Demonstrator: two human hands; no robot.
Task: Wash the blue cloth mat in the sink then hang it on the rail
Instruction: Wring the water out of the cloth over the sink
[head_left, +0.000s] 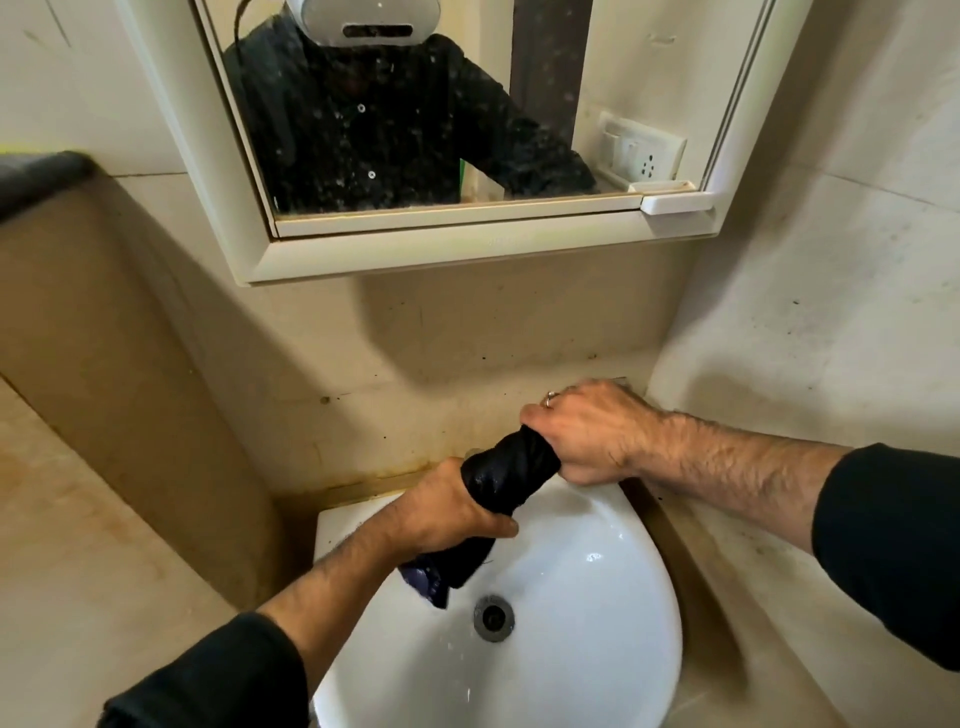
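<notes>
At the far left we see a dark grey ledge (41, 174) along the top of a tan wall panel. Moving right, our left hand (452, 506) comes up from the near left in a black sleeve (208, 680); its fingers are curled tight around the lower end of the blue cloth mat (506, 475), which looks nearly black and wet. The mat is twisted into a thick rope that slants up to the right between our two hands, held above the far part of the sink (613, 649). A loose end hangs below the left hand, showing a paler blue fold, just above the basin and near the drain (493, 617). The sink is white, with water drops on its bowl.

Above, on the far wall, a white-framed mirror cabinet (415, 254) shows our dark shirt and a white headset, with a wall socket (641, 153) reflected at its right side.

Further right, our right hand (587, 431) grips the upper end of the twisted mat, fingers wrapped round it, a ring (549, 399) on one finger. Its forearm runs off to the right into another black sleeve, over the tan ledge beside the sink.
</notes>
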